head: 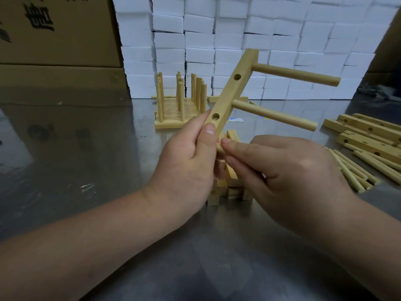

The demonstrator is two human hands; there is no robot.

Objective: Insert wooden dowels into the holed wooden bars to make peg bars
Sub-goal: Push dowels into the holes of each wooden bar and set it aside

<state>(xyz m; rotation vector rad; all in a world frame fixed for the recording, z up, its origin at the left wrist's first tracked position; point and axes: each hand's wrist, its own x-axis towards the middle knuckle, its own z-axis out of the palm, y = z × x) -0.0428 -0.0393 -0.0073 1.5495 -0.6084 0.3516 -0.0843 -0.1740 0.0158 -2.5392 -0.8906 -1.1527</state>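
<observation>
Tilting upward above the grey metal counter (91, 153), a pale holed wooden bar (230, 88) is gripped at its lower end by the left hand (186, 161), thumb and fingers curled round it. Two round wooden dowels (275, 117) are seated in it, pointing right. A third dowel (221, 149) is pinched by the right hand (293, 170) beside the bar's lower end. Loose dowels (355, 170) and bare holed bars (368, 131) are laid at the right.

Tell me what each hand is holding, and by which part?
The left hand grips the bar by its lower end. The right hand pinches a dowel near one tip; the rest of the dowel is hidden.
</observation>
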